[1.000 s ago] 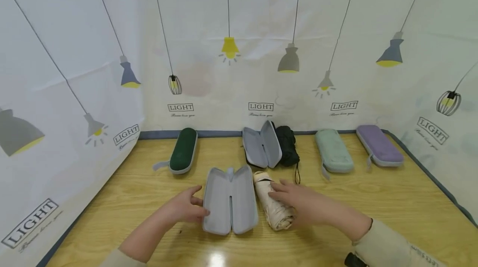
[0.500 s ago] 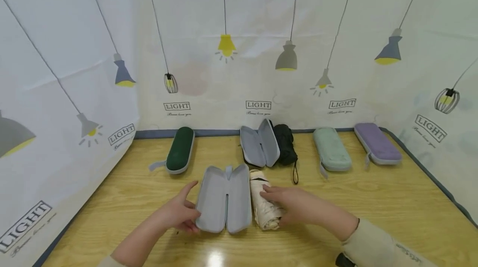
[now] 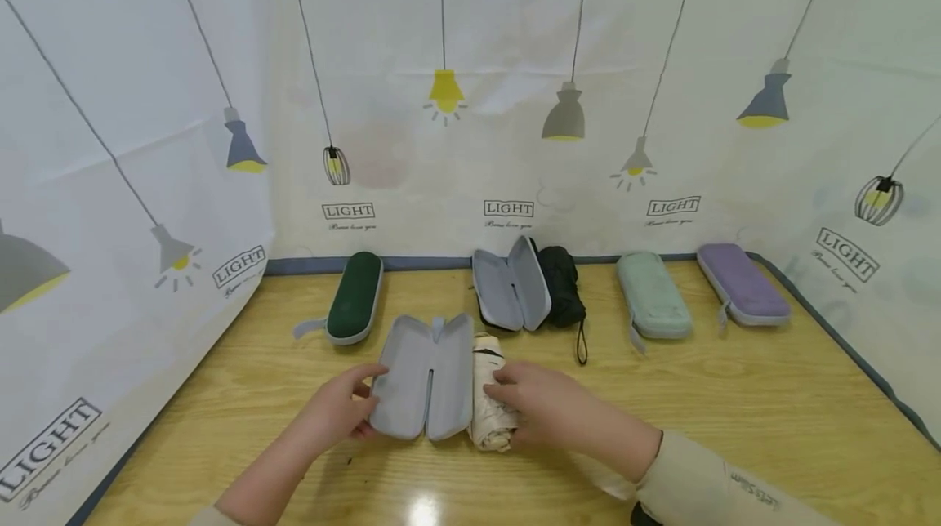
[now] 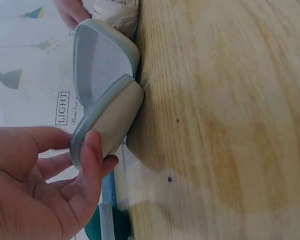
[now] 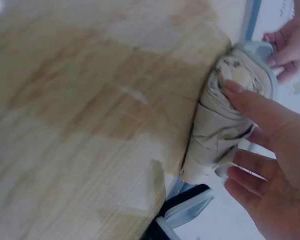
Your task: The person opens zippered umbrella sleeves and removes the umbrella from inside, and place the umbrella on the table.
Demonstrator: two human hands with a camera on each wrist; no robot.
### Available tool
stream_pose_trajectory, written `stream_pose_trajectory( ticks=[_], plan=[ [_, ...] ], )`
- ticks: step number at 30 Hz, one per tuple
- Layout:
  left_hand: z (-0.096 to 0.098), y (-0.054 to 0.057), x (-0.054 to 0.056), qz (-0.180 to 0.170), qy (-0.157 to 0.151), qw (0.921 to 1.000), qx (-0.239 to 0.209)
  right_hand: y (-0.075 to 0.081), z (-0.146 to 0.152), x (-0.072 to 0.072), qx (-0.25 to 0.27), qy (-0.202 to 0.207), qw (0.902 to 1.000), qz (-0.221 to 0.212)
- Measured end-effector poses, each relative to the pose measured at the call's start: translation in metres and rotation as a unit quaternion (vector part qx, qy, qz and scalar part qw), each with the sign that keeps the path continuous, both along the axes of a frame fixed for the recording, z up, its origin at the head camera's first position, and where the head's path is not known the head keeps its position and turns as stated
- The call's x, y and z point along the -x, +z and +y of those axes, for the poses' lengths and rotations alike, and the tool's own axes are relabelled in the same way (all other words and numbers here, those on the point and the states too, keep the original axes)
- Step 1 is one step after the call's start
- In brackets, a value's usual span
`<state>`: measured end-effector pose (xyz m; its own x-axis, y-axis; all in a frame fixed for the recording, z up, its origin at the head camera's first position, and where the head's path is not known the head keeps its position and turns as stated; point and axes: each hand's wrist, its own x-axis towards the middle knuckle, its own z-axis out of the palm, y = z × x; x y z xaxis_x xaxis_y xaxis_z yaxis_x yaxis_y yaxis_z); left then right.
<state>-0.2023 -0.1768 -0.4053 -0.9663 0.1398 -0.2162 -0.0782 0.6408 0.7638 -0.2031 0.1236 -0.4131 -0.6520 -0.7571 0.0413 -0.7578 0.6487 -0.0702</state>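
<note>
A beige hard case point(image 3: 421, 383) with a grey lining lies spread apart in the middle of the table. My left hand point(image 3: 334, 412) pinches its left edge; the left wrist view shows thumb and fingers on both sides of the rim point(image 4: 79, 142). Against the case's right side lies a rolled cream folding umbrella point(image 3: 488, 420). My right hand point(image 3: 547, 407) holds it, the fingers over its upper side. In the right wrist view the thumb presses the near rolled end of the umbrella point(image 5: 217, 125), while part of the fingers is hidden behind it.
Behind stand a spread black case point(image 3: 507, 289) with grey lining and a black folded umbrella point(image 3: 562, 289) with a wrist loop. A green case point(image 3: 356, 297) lies back left, mint point(image 3: 654, 295) and purple point(image 3: 744, 285) cases back right. A printed cloth borders the wooden table point(image 3: 720, 403).
The beige case and cream umbrella have shifted left together, both hands with them. The umbrella has turned straighter and now lies close along the case. The cases behind stay put.
</note>
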Motion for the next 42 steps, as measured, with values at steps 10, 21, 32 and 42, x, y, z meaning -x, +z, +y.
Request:
stream_pose_trajectory(
  ticks=[10, 21, 32, 42],
  plan=[
    [-0.001, 0.002, 0.008, 0.054, -0.052, 0.9886, 0.131, -0.006, -0.025, 0.008, -0.072, -0.016, 0.9964, 0.043],
    [0.000, 0.004, 0.022, 0.091, -0.038, 0.9832, 0.154, -0.006, -0.051, 0.025, -0.048, -0.051, 0.9970, 0.034],
    [-0.001, -0.001, 0.041, 0.113, -0.021, 0.9777, 0.176, -0.002, -0.075, 0.037, -0.100, -0.082, 0.9901, 0.054],
    [0.004, -0.008, 0.066, 0.150, -0.006, 0.9720, 0.181, -0.006, -0.085, 0.061, -0.091, -0.126, 0.9869, 0.044]
  ],
)
